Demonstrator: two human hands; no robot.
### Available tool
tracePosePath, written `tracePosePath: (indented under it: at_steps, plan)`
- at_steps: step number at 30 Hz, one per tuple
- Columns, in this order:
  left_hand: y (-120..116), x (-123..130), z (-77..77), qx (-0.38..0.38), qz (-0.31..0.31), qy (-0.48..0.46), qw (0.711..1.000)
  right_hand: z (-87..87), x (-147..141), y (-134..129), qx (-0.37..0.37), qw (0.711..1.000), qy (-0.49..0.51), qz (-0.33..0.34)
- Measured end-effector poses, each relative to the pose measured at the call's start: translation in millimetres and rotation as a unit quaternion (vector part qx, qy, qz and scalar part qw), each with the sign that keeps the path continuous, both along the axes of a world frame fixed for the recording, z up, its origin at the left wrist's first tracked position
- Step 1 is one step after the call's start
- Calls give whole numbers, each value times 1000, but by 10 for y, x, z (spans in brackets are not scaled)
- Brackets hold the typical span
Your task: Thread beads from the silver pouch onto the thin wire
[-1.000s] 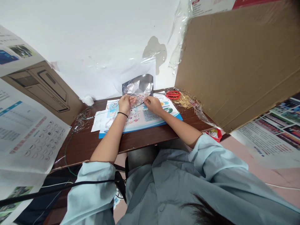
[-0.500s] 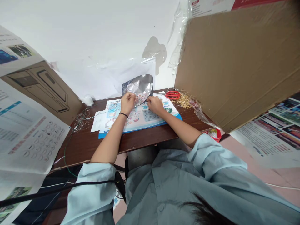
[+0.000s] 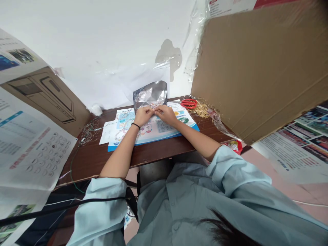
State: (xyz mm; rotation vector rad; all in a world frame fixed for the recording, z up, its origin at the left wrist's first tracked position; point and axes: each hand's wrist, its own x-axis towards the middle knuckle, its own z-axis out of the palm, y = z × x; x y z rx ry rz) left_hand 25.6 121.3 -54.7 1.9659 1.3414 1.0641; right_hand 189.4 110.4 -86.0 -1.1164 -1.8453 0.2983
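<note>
The counter [image 3: 159,151] was dark brown with a soft sheen, like varnished wood. The pouch [image 3: 161,89] had a shiny, silvery, crinkled surface; the scissor handles [image 3: 189,103] looked smooth red plastic, the box [image 3: 256,68] matt brown cardboard, the shirt [image 3: 179,208] soft cloth.

Looks forward and down from the wearer's head, over the shirt [image 3: 174,205] to the left hand [image 3: 144,115] and right hand [image 3: 166,114]. Faces the desk [image 3: 159,152] and white wall [image 3: 102,37] squarely, close yet wide.
</note>
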Motion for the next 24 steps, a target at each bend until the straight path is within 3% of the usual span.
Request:
tracePosePath:
  at_steps: [7, 10, 14, 18, 24]
  plan:
    - [4, -122, -1, 11, 111, 216, 970, 17, 6, -14, 8, 998, -43, -34]
    - [15, -156, -34, -9, 122, 264, 957, 2, 4, -3, 8, 998, -42, -37]
    - [60, -181, -90, 20, 113, 279, 953, -20, 4, 18, 8, 998, -41, -39]
    - [77, -176, -120, 16, 104, 234, 967, -31, 5, 39, 5, 998, -43, -37]
    - [32, -113, -74, -31, 92, 26, 995, -24, -7, 41, -12, 999, -29, -31]
